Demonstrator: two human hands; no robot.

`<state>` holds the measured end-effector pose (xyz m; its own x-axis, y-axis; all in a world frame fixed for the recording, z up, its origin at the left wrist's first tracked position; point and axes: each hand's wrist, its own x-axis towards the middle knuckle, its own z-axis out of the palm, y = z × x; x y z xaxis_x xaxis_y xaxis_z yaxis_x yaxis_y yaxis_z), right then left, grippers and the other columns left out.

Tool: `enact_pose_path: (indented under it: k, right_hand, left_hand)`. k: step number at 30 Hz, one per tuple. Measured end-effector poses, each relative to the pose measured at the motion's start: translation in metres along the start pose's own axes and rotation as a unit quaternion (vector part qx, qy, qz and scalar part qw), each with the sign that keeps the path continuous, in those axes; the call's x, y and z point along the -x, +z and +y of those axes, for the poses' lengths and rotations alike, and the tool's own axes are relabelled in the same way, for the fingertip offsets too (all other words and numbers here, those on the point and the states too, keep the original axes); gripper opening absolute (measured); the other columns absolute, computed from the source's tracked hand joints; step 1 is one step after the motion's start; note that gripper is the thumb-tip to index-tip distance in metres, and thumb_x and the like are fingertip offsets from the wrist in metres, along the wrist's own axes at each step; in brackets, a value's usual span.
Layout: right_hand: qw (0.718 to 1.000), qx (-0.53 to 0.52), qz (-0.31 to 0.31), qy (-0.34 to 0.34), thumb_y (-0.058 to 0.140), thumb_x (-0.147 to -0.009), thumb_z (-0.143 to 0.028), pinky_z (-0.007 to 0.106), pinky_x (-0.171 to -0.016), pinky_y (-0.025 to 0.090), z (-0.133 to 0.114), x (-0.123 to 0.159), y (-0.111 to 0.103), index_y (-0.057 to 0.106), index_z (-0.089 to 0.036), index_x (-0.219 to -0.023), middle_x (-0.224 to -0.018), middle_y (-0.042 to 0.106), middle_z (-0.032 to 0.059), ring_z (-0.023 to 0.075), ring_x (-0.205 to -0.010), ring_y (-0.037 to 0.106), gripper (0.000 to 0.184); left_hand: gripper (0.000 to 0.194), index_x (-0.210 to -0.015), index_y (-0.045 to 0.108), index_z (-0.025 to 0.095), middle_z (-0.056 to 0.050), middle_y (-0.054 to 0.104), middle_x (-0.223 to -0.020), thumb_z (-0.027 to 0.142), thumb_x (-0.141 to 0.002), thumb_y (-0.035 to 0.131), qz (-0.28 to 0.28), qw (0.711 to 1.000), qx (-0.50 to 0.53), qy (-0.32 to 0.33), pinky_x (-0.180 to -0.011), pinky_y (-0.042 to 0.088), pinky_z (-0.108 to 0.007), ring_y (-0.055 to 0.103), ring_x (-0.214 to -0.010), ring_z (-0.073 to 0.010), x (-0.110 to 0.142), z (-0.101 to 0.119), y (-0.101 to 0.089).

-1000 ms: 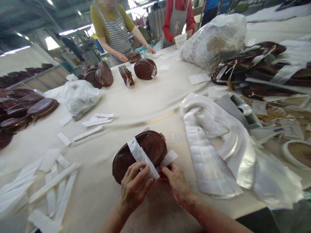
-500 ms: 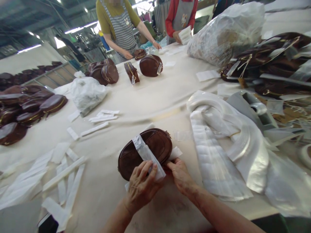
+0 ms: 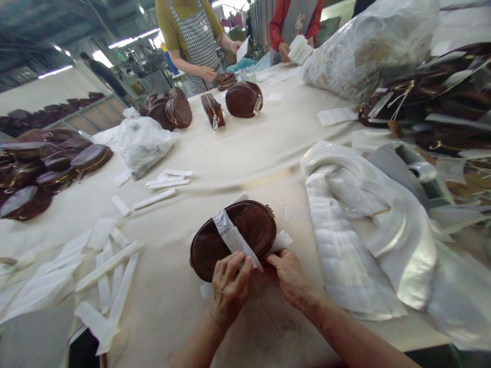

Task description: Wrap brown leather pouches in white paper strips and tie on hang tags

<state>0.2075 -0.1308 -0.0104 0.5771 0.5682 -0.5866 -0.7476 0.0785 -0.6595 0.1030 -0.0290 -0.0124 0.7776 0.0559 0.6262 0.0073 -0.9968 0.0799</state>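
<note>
strip end (image 3: 257, 263) nearer brown bag (image 3: 252, 223)

I count one brown bag (image 3: 253, 225), crossed by one white strip (image 3: 230, 232), with two hands at it: one left hand (image 3: 231, 282), one right hand (image 3: 288, 273). Taking that bag as the dial's centre, three single bags (image 3: 244, 100) sit toward twelve o'clock on the one tabletop (image 3: 264, 145), and two co-workers (image 3: 199, 51) stand beyond them. There's one tied white sack (image 3: 143, 143) around half past ten, one big clear sack (image 3: 368, 53) at one and one grey dispenser (image 3: 406, 161) at two. The heaped bags (image 3: 92, 157) at ten overlap, so I'd vouch only for at least six.
</note>
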Motion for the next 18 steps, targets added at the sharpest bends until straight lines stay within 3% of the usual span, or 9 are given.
enact_pose_path:
  k: [6, 11, 13, 15, 16, 18]
  right_hand:
    - [0.995, 0.1, -0.015, 0.005, 0.055, -0.057, -0.025, 0.029, -0.062, 0.049, -0.01, -0.001, -0.007, 0.06, -0.016, -0.07, -0.063, 0.067, 0.0028, 0.0188, -0.062, 0.062, 0.017]
    - [0.969, 0.241, -0.011, -0.045, 0.057, -0.063, -0.021, 0.032, -0.071, 0.047, -0.016, 0.013, -0.032, 0.063, -0.017, -0.073, -0.071, 0.065, 0.0033, 0.0194, -0.072, 0.059, 0.012]
    - [0.918, 0.372, -0.014, -0.137, 0.054, -0.066, -0.013, 0.032, -0.077, 0.046, -0.013, 0.023, -0.043, 0.065, -0.018, -0.078, -0.08, 0.064, 0.0043, 0.0191, -0.079, 0.058, 0.017]
    - [0.827, 0.511, -0.033, -0.23, 0.047, -0.071, -0.007, 0.031, -0.08, 0.045, -0.008, 0.031, -0.049, 0.066, -0.019, -0.087, -0.088, 0.062, 0.0053, 0.0187, -0.085, 0.058, 0.028]
    - [0.785, 0.563, -0.042, -0.257, 0.045, -0.072, -0.005, 0.031, -0.079, 0.045, -0.005, 0.033, -0.05, 0.066, -0.02, -0.091, -0.09, 0.061, 0.0055, 0.0188, -0.087, 0.058, 0.032]
    - [0.735, 0.617, -0.051, -0.275, 0.046, -0.07, -0.002, 0.031, -0.077, 0.046, 0.002, 0.034, -0.05, 0.066, -0.021, -0.096, -0.089, 0.06, 0.0049, 0.0191, -0.086, 0.058, 0.039]
  left_hand:
    - [0.021, -0.102, 0.059, 0.014, -0.011, 0.061, -0.099, 0.005, -0.085, 0.051, 0.002, 0.999, -0.036, 0.017, -0.077, 0.048, -0.033, 0.058, -0.096, -0.0222, 0.006, -0.001, 0.007]
    - [0.017, -0.099, 0.059, 0.012, -0.012, 0.062, -0.096, 0.007, -0.084, 0.054, 0.008, 0.998, -0.062, 0.025, -0.075, 0.047, -0.033, 0.059, -0.093, -0.023, 0.001, 0.0, 0.009]
    - [0.017, -0.1, 0.059, 0.013, -0.011, 0.062, -0.096, 0.007, -0.084, 0.055, 0.011, 0.998, -0.063, 0.022, -0.075, 0.047, -0.032, 0.059, -0.093, -0.0222, 0.0, 0.0, 0.009]
    - [0.018, -0.101, 0.059, 0.014, -0.011, 0.063, -0.096, 0.008, -0.084, 0.055, 0.01, 0.998, -0.059, 0.018, -0.076, 0.047, -0.032, 0.06, -0.093, -0.0215, 0.0, 0.0, 0.008]
    - [0.018, -0.101, 0.059, 0.014, -0.011, 0.063, -0.096, 0.008, -0.084, 0.055, 0.009, 0.998, -0.056, 0.017, -0.076, 0.047, -0.032, 0.06, -0.093, -0.0215, 0.001, 0.0, 0.009]
    - [0.018, -0.101, 0.059, 0.013, -0.011, 0.062, -0.096, 0.008, -0.084, 0.055, 0.008, 0.999, -0.052, 0.014, -0.077, 0.047, -0.033, 0.059, -0.094, -0.0223, 0.002, -0.001, 0.009]
